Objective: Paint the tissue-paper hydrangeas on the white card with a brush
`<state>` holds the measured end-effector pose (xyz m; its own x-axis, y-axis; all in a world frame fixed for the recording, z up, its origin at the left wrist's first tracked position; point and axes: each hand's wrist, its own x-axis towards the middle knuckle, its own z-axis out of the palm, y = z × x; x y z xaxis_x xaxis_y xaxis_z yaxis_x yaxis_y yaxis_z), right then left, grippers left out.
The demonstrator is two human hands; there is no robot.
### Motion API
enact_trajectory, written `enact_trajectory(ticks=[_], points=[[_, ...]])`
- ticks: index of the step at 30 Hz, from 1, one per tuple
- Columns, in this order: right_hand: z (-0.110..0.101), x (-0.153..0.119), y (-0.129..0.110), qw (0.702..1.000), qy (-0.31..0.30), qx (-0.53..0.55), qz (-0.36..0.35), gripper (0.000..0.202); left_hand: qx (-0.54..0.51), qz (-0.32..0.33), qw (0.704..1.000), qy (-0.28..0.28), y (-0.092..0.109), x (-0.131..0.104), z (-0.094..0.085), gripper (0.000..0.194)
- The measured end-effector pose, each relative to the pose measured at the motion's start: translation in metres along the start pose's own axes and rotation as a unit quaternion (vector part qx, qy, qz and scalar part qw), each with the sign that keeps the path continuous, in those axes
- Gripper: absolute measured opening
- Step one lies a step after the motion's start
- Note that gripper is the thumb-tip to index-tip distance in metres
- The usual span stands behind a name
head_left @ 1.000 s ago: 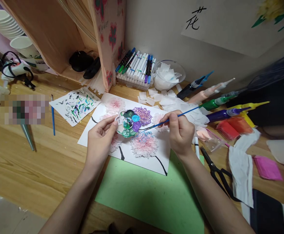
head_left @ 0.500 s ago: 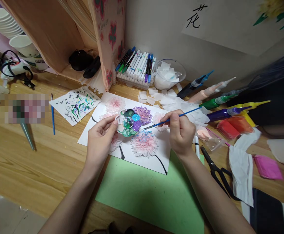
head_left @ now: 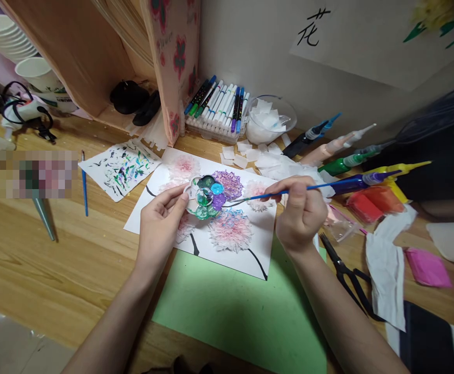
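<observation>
My left hand (head_left: 160,218) grips the rim of a small flower-shaped paint palette (head_left: 202,213), which has green, purple and light blue paint in its wells. My right hand (head_left: 301,210) is closed round a thin blue paintbrush (head_left: 281,192), its tip by the purple well at the palette's right edge; whether it touches paint I cannot tell. Beneath both lies a white sheet (head_left: 256,244) bearing ruffled paper flowers. One flower (head_left: 230,234) is pink with blue dabs along its top; another behind the palette (head_left: 230,183) is purple. Under the sheet is green paper (head_left: 227,306).
Left of the sheet lie a paint-smeared tissue (head_left: 120,169) and a second blue brush (head_left: 84,187). Markers (head_left: 219,104) and a bowl of paper squares (head_left: 268,122) stand behind. Paint bottles (head_left: 336,165), black scissors (head_left: 346,272) and a pink packet (head_left: 429,267) lie to the right.
My right hand has moved right and tilted the brush flatter, its tip now closer to the palette's right edge. My left hand and the palette stay almost where they were.
</observation>
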<state>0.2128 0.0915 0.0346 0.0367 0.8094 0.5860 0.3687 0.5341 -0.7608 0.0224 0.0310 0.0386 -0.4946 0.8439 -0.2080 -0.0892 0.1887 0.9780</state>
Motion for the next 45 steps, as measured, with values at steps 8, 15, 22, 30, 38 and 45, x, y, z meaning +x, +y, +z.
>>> enact_trajectory(ticks=[8, 15, 22, 30, 38, 45], points=[[0.001, -0.001, -0.007, 0.999, -0.008, 0.031, -0.027, 0.028, -0.007, -0.027, 0.999, -0.016, 0.003, -0.003, 0.002, 0.029], [-0.002, 0.0, -0.005, 0.999, -0.032, 0.002, -0.026, 0.03, -0.007, -0.027, 0.999, -0.019, 0.002, -0.003, 0.003, 0.029], [-0.002, 0.005, -0.009, 0.997, 0.068, 0.021, 0.013, 0.032, -0.006, -0.012, 1.0, 0.002, 0.001, -0.002, 0.001, 0.027], [0.0, -0.001, 0.003, 0.996, -0.071, -0.01, 0.059, 0.034, -0.004, -0.007, 1.0, 0.019, 0.002, -0.001, 0.0, 0.029], [0.002, -0.004, 0.004, 0.991, -0.111, 0.004, 0.081, 0.034, -0.004, -0.008, 1.0, 0.018, 0.002, -0.001, 0.0, 0.028], [0.002, -0.005, 0.002, 0.994, -0.082, -0.005, 0.066, 0.034, 0.001, -0.004, 1.0, 0.014, 0.001, 0.0, -0.001, 0.028]])
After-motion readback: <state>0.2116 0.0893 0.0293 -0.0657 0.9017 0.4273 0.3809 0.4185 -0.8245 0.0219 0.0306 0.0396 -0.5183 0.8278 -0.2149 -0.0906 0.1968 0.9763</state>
